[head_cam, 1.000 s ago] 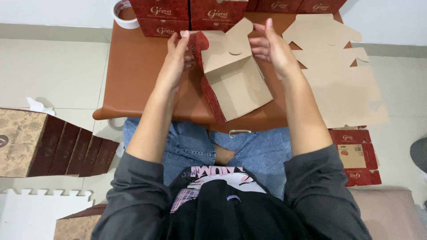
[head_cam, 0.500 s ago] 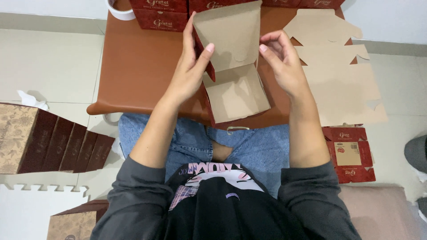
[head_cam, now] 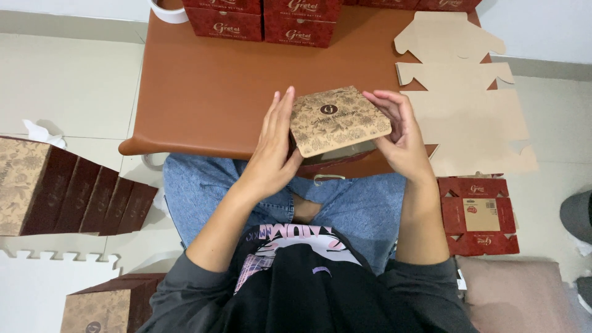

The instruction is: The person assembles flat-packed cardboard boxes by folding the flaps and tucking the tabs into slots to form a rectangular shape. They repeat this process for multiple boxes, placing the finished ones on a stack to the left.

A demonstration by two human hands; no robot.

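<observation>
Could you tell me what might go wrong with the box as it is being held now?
The box is pressed between the left hand and right hand at the table edge; a hard squeeze could dent its thin card walls. It hangs partly over the lap, so a slip could drop it. The flat blanks overhang the table beside the right hand and could be knocked off.

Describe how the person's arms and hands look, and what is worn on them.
Both hands are bare: the left hand and the right hand show no gloves, rings or watch. The forearms are uncovered too. Dark grey sleeves are pushed up to about the elbows, part of a dark top with a pink and white print on the chest.
</observation>
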